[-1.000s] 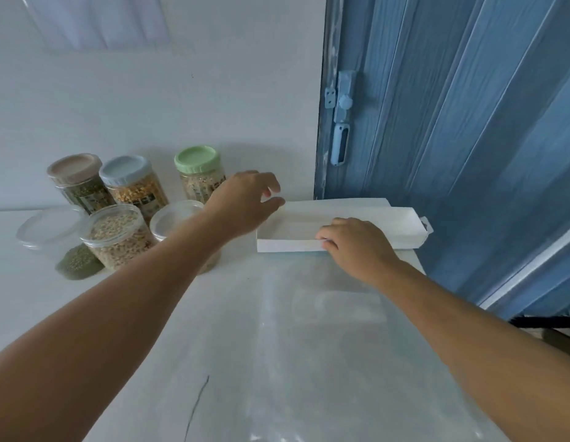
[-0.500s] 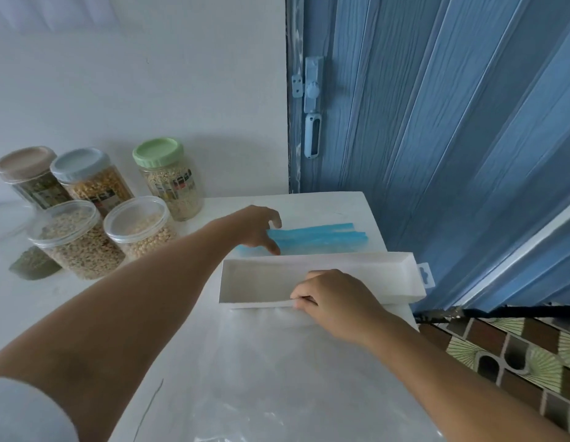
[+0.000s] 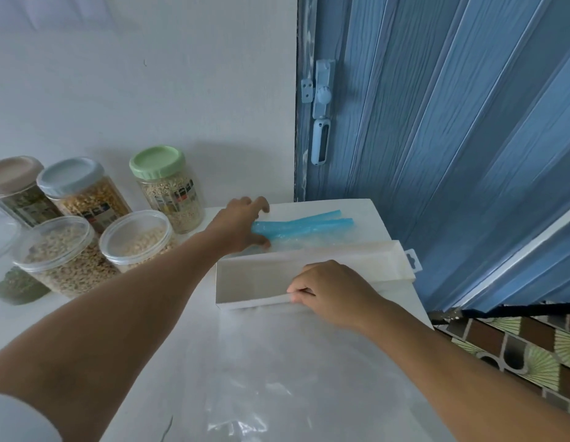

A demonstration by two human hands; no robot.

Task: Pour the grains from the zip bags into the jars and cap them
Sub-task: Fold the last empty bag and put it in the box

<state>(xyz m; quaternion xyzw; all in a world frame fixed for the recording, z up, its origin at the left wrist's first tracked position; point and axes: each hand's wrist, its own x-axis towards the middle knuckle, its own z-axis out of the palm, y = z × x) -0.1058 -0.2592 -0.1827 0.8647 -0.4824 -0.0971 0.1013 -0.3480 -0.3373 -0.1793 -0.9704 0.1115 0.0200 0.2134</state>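
Blue-topped zip bags [image 3: 304,229] under left hand [image 3: 242,226]; right hand [image 3: 333,290] pinches box [image 3: 245,282].

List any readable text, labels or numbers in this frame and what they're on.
None can be read.
Green-lid jar: printed label with coloured blocks, too blurred to read.
Blue-lid jar: label low on the front, too blurred to read.
Brown-lid jar: dark label, too blurred to read.
White box, two clear tubs, blue-edged zip bags: no print visible.
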